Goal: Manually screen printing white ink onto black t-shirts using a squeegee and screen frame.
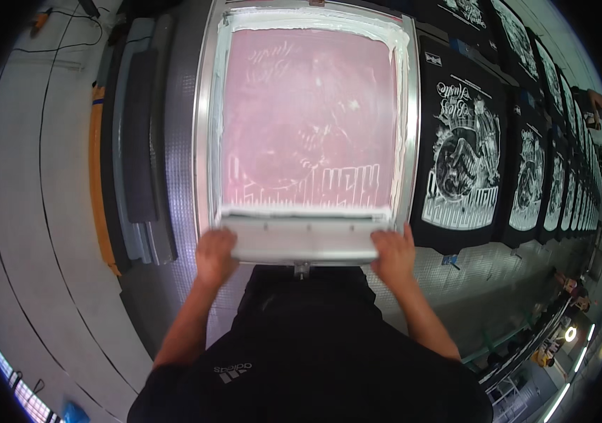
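Note:
A wide silver squeegee (306,240) lies across the near end of a screen-printing frame (202,134). My left hand (216,255) is closed round its left end, and my right hand (393,255) grips the right end. Both hands are slightly blurred. Along the far side of the squeegee runs a line of white ink (308,211). Beyond it stretches the pink mesh (308,106), with a lettering and picture stencil showing faintly. Thick white ink is smeared along the inner borders of the frame. Whatever lies under the mesh is hidden.
On the right, several black shirts (484,92) with white prints lie in rows on boards. To the left are long grey rolls (161,127) and an orange strip (100,176) beside a pale floor (33,183). Other people (574,290) appear at the far right.

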`<state>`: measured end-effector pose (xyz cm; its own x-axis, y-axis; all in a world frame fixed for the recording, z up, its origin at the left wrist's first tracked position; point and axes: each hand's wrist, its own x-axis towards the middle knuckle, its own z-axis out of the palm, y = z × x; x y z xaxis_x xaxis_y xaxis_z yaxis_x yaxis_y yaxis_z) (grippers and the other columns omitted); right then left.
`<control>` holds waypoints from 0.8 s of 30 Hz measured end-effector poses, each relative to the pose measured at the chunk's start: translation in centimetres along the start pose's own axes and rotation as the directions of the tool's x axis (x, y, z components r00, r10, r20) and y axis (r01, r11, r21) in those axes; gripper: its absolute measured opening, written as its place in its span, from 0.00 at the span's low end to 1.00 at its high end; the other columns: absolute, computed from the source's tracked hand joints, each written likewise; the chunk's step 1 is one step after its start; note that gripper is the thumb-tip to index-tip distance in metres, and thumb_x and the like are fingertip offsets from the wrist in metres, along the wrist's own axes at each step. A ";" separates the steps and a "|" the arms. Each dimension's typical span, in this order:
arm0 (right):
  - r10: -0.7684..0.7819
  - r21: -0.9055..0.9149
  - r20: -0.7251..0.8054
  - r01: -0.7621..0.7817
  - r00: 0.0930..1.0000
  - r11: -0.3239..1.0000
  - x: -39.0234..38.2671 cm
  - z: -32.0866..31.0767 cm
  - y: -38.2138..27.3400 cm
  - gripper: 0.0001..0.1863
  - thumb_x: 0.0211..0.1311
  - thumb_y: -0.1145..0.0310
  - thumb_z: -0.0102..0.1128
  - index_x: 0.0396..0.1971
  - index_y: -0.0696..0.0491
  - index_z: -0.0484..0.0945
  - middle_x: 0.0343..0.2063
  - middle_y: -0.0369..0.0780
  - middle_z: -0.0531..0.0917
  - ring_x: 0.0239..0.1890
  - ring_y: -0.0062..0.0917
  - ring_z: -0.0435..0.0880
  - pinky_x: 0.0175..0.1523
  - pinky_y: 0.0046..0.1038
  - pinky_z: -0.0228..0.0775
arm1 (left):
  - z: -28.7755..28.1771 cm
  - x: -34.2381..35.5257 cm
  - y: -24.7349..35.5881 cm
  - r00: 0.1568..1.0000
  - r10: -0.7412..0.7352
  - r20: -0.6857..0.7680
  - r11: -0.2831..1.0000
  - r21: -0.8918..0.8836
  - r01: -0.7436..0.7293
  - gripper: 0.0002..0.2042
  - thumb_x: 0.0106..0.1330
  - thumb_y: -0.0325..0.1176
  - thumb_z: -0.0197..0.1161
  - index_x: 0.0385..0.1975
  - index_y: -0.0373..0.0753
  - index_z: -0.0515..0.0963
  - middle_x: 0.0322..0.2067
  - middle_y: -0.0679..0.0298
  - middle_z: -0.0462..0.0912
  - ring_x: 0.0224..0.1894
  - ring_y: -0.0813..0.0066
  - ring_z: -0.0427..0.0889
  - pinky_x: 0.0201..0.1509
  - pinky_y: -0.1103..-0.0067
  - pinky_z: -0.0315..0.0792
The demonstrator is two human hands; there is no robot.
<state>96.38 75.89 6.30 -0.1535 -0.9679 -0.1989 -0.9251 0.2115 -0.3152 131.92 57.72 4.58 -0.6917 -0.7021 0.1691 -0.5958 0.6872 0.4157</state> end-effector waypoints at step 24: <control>-0.068 -0.027 0.096 0.071 0.993 0.997 47.9 -17.9 14.4 0.25 0.39 0.65 0.65 0.43 0.55 0.83 0.37 0.51 0.84 0.42 0.42 0.84 0.50 0.34 0.74 | -3.1 22.8 -1.4 0.735 -0.315 0.601 0.875 -0.117 0.470 0.16 0.68 0.42 0.58 0.45 0.36 0.80 0.40 0.48 0.82 0.48 0.51 0.80 0.55 0.66 0.71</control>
<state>69.48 30.11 8.79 -0.0562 -0.9626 -0.2649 -0.9427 0.1386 -0.3035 118.25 40.14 10.64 -0.5658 -0.6202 -0.5434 -0.7988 0.2489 0.5477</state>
